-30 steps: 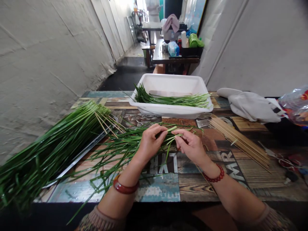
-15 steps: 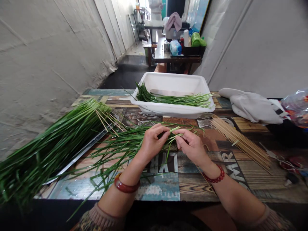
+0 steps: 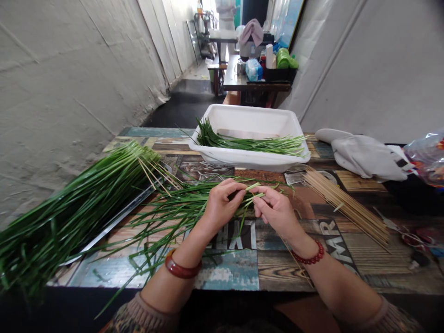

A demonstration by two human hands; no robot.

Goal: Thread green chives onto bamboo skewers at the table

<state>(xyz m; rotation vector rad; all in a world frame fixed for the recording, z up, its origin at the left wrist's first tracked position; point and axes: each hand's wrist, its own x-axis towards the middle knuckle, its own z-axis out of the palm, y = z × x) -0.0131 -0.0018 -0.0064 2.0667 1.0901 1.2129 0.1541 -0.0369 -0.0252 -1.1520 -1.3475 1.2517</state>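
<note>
Pale stem ends of garlic chives (image 3: 173, 201) stick out between my two hands, while their long green leaves trail left over the table. My left hand (image 3: 222, 201) is closed around the stems just behind the ends. The fingertips of my right hand (image 3: 275, 208) pinch at the same stem ends. Thin wooden sticks (image 3: 301, 268) show below my right wrist; whether that hand holds them I cannot tell. A big heap of garlic chives (image 3: 86, 203) lies on a metal tray (image 3: 104, 233) at the left, with several skewers (image 3: 156, 178) across its stem end.
Beyond my hands stands a white plastic tub (image 3: 253, 159) with more chives in it. A pile of bamboo skewers (image 3: 347, 208) lies at the right, near scissors (image 3: 391, 224) and a pale cap (image 3: 367, 155). A person (image 3: 227, 18) stands far back, behind another table (image 3: 236, 78).
Both hands stay nearly in place at the stem ends. The fingers of my right hand have shifted slightly on the stems.
</note>
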